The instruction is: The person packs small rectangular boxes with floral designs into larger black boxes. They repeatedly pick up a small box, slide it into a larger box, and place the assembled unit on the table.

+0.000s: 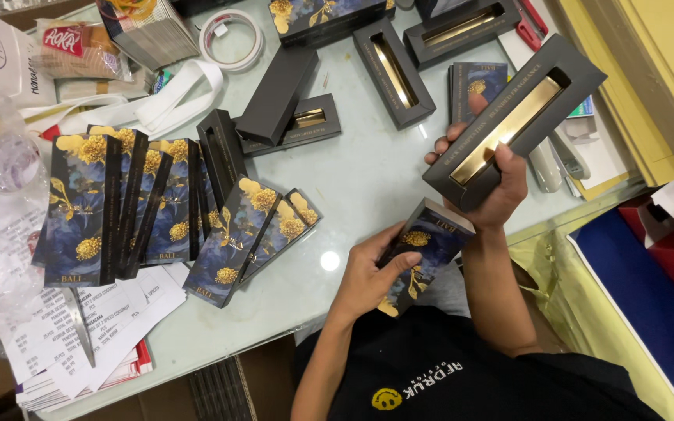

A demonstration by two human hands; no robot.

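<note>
**Two boxes in hand over a crowded table**

Head view: the left hand [368, 274] clasps a blue floral sleeve [423, 251] near the table [352, 179] edge — the right hand [487, 183] grips a black tray box [515, 121] above it. Floral boxes [157, 206] cover the pale glass top.

The tray [512, 121] is a long, flat, dark grey insert with a slot cut down its length, showing a shiny gold strip inside. It is raised above the table, tilted, with its lower end in the right hand [487, 183] and its far end pointing up and away from that hand. The sleeve [423, 251] is a slim box printed dark blue with gold flowers. It lies slanted in the left hand [368, 273], its open upper end just below the right hand.
</note>
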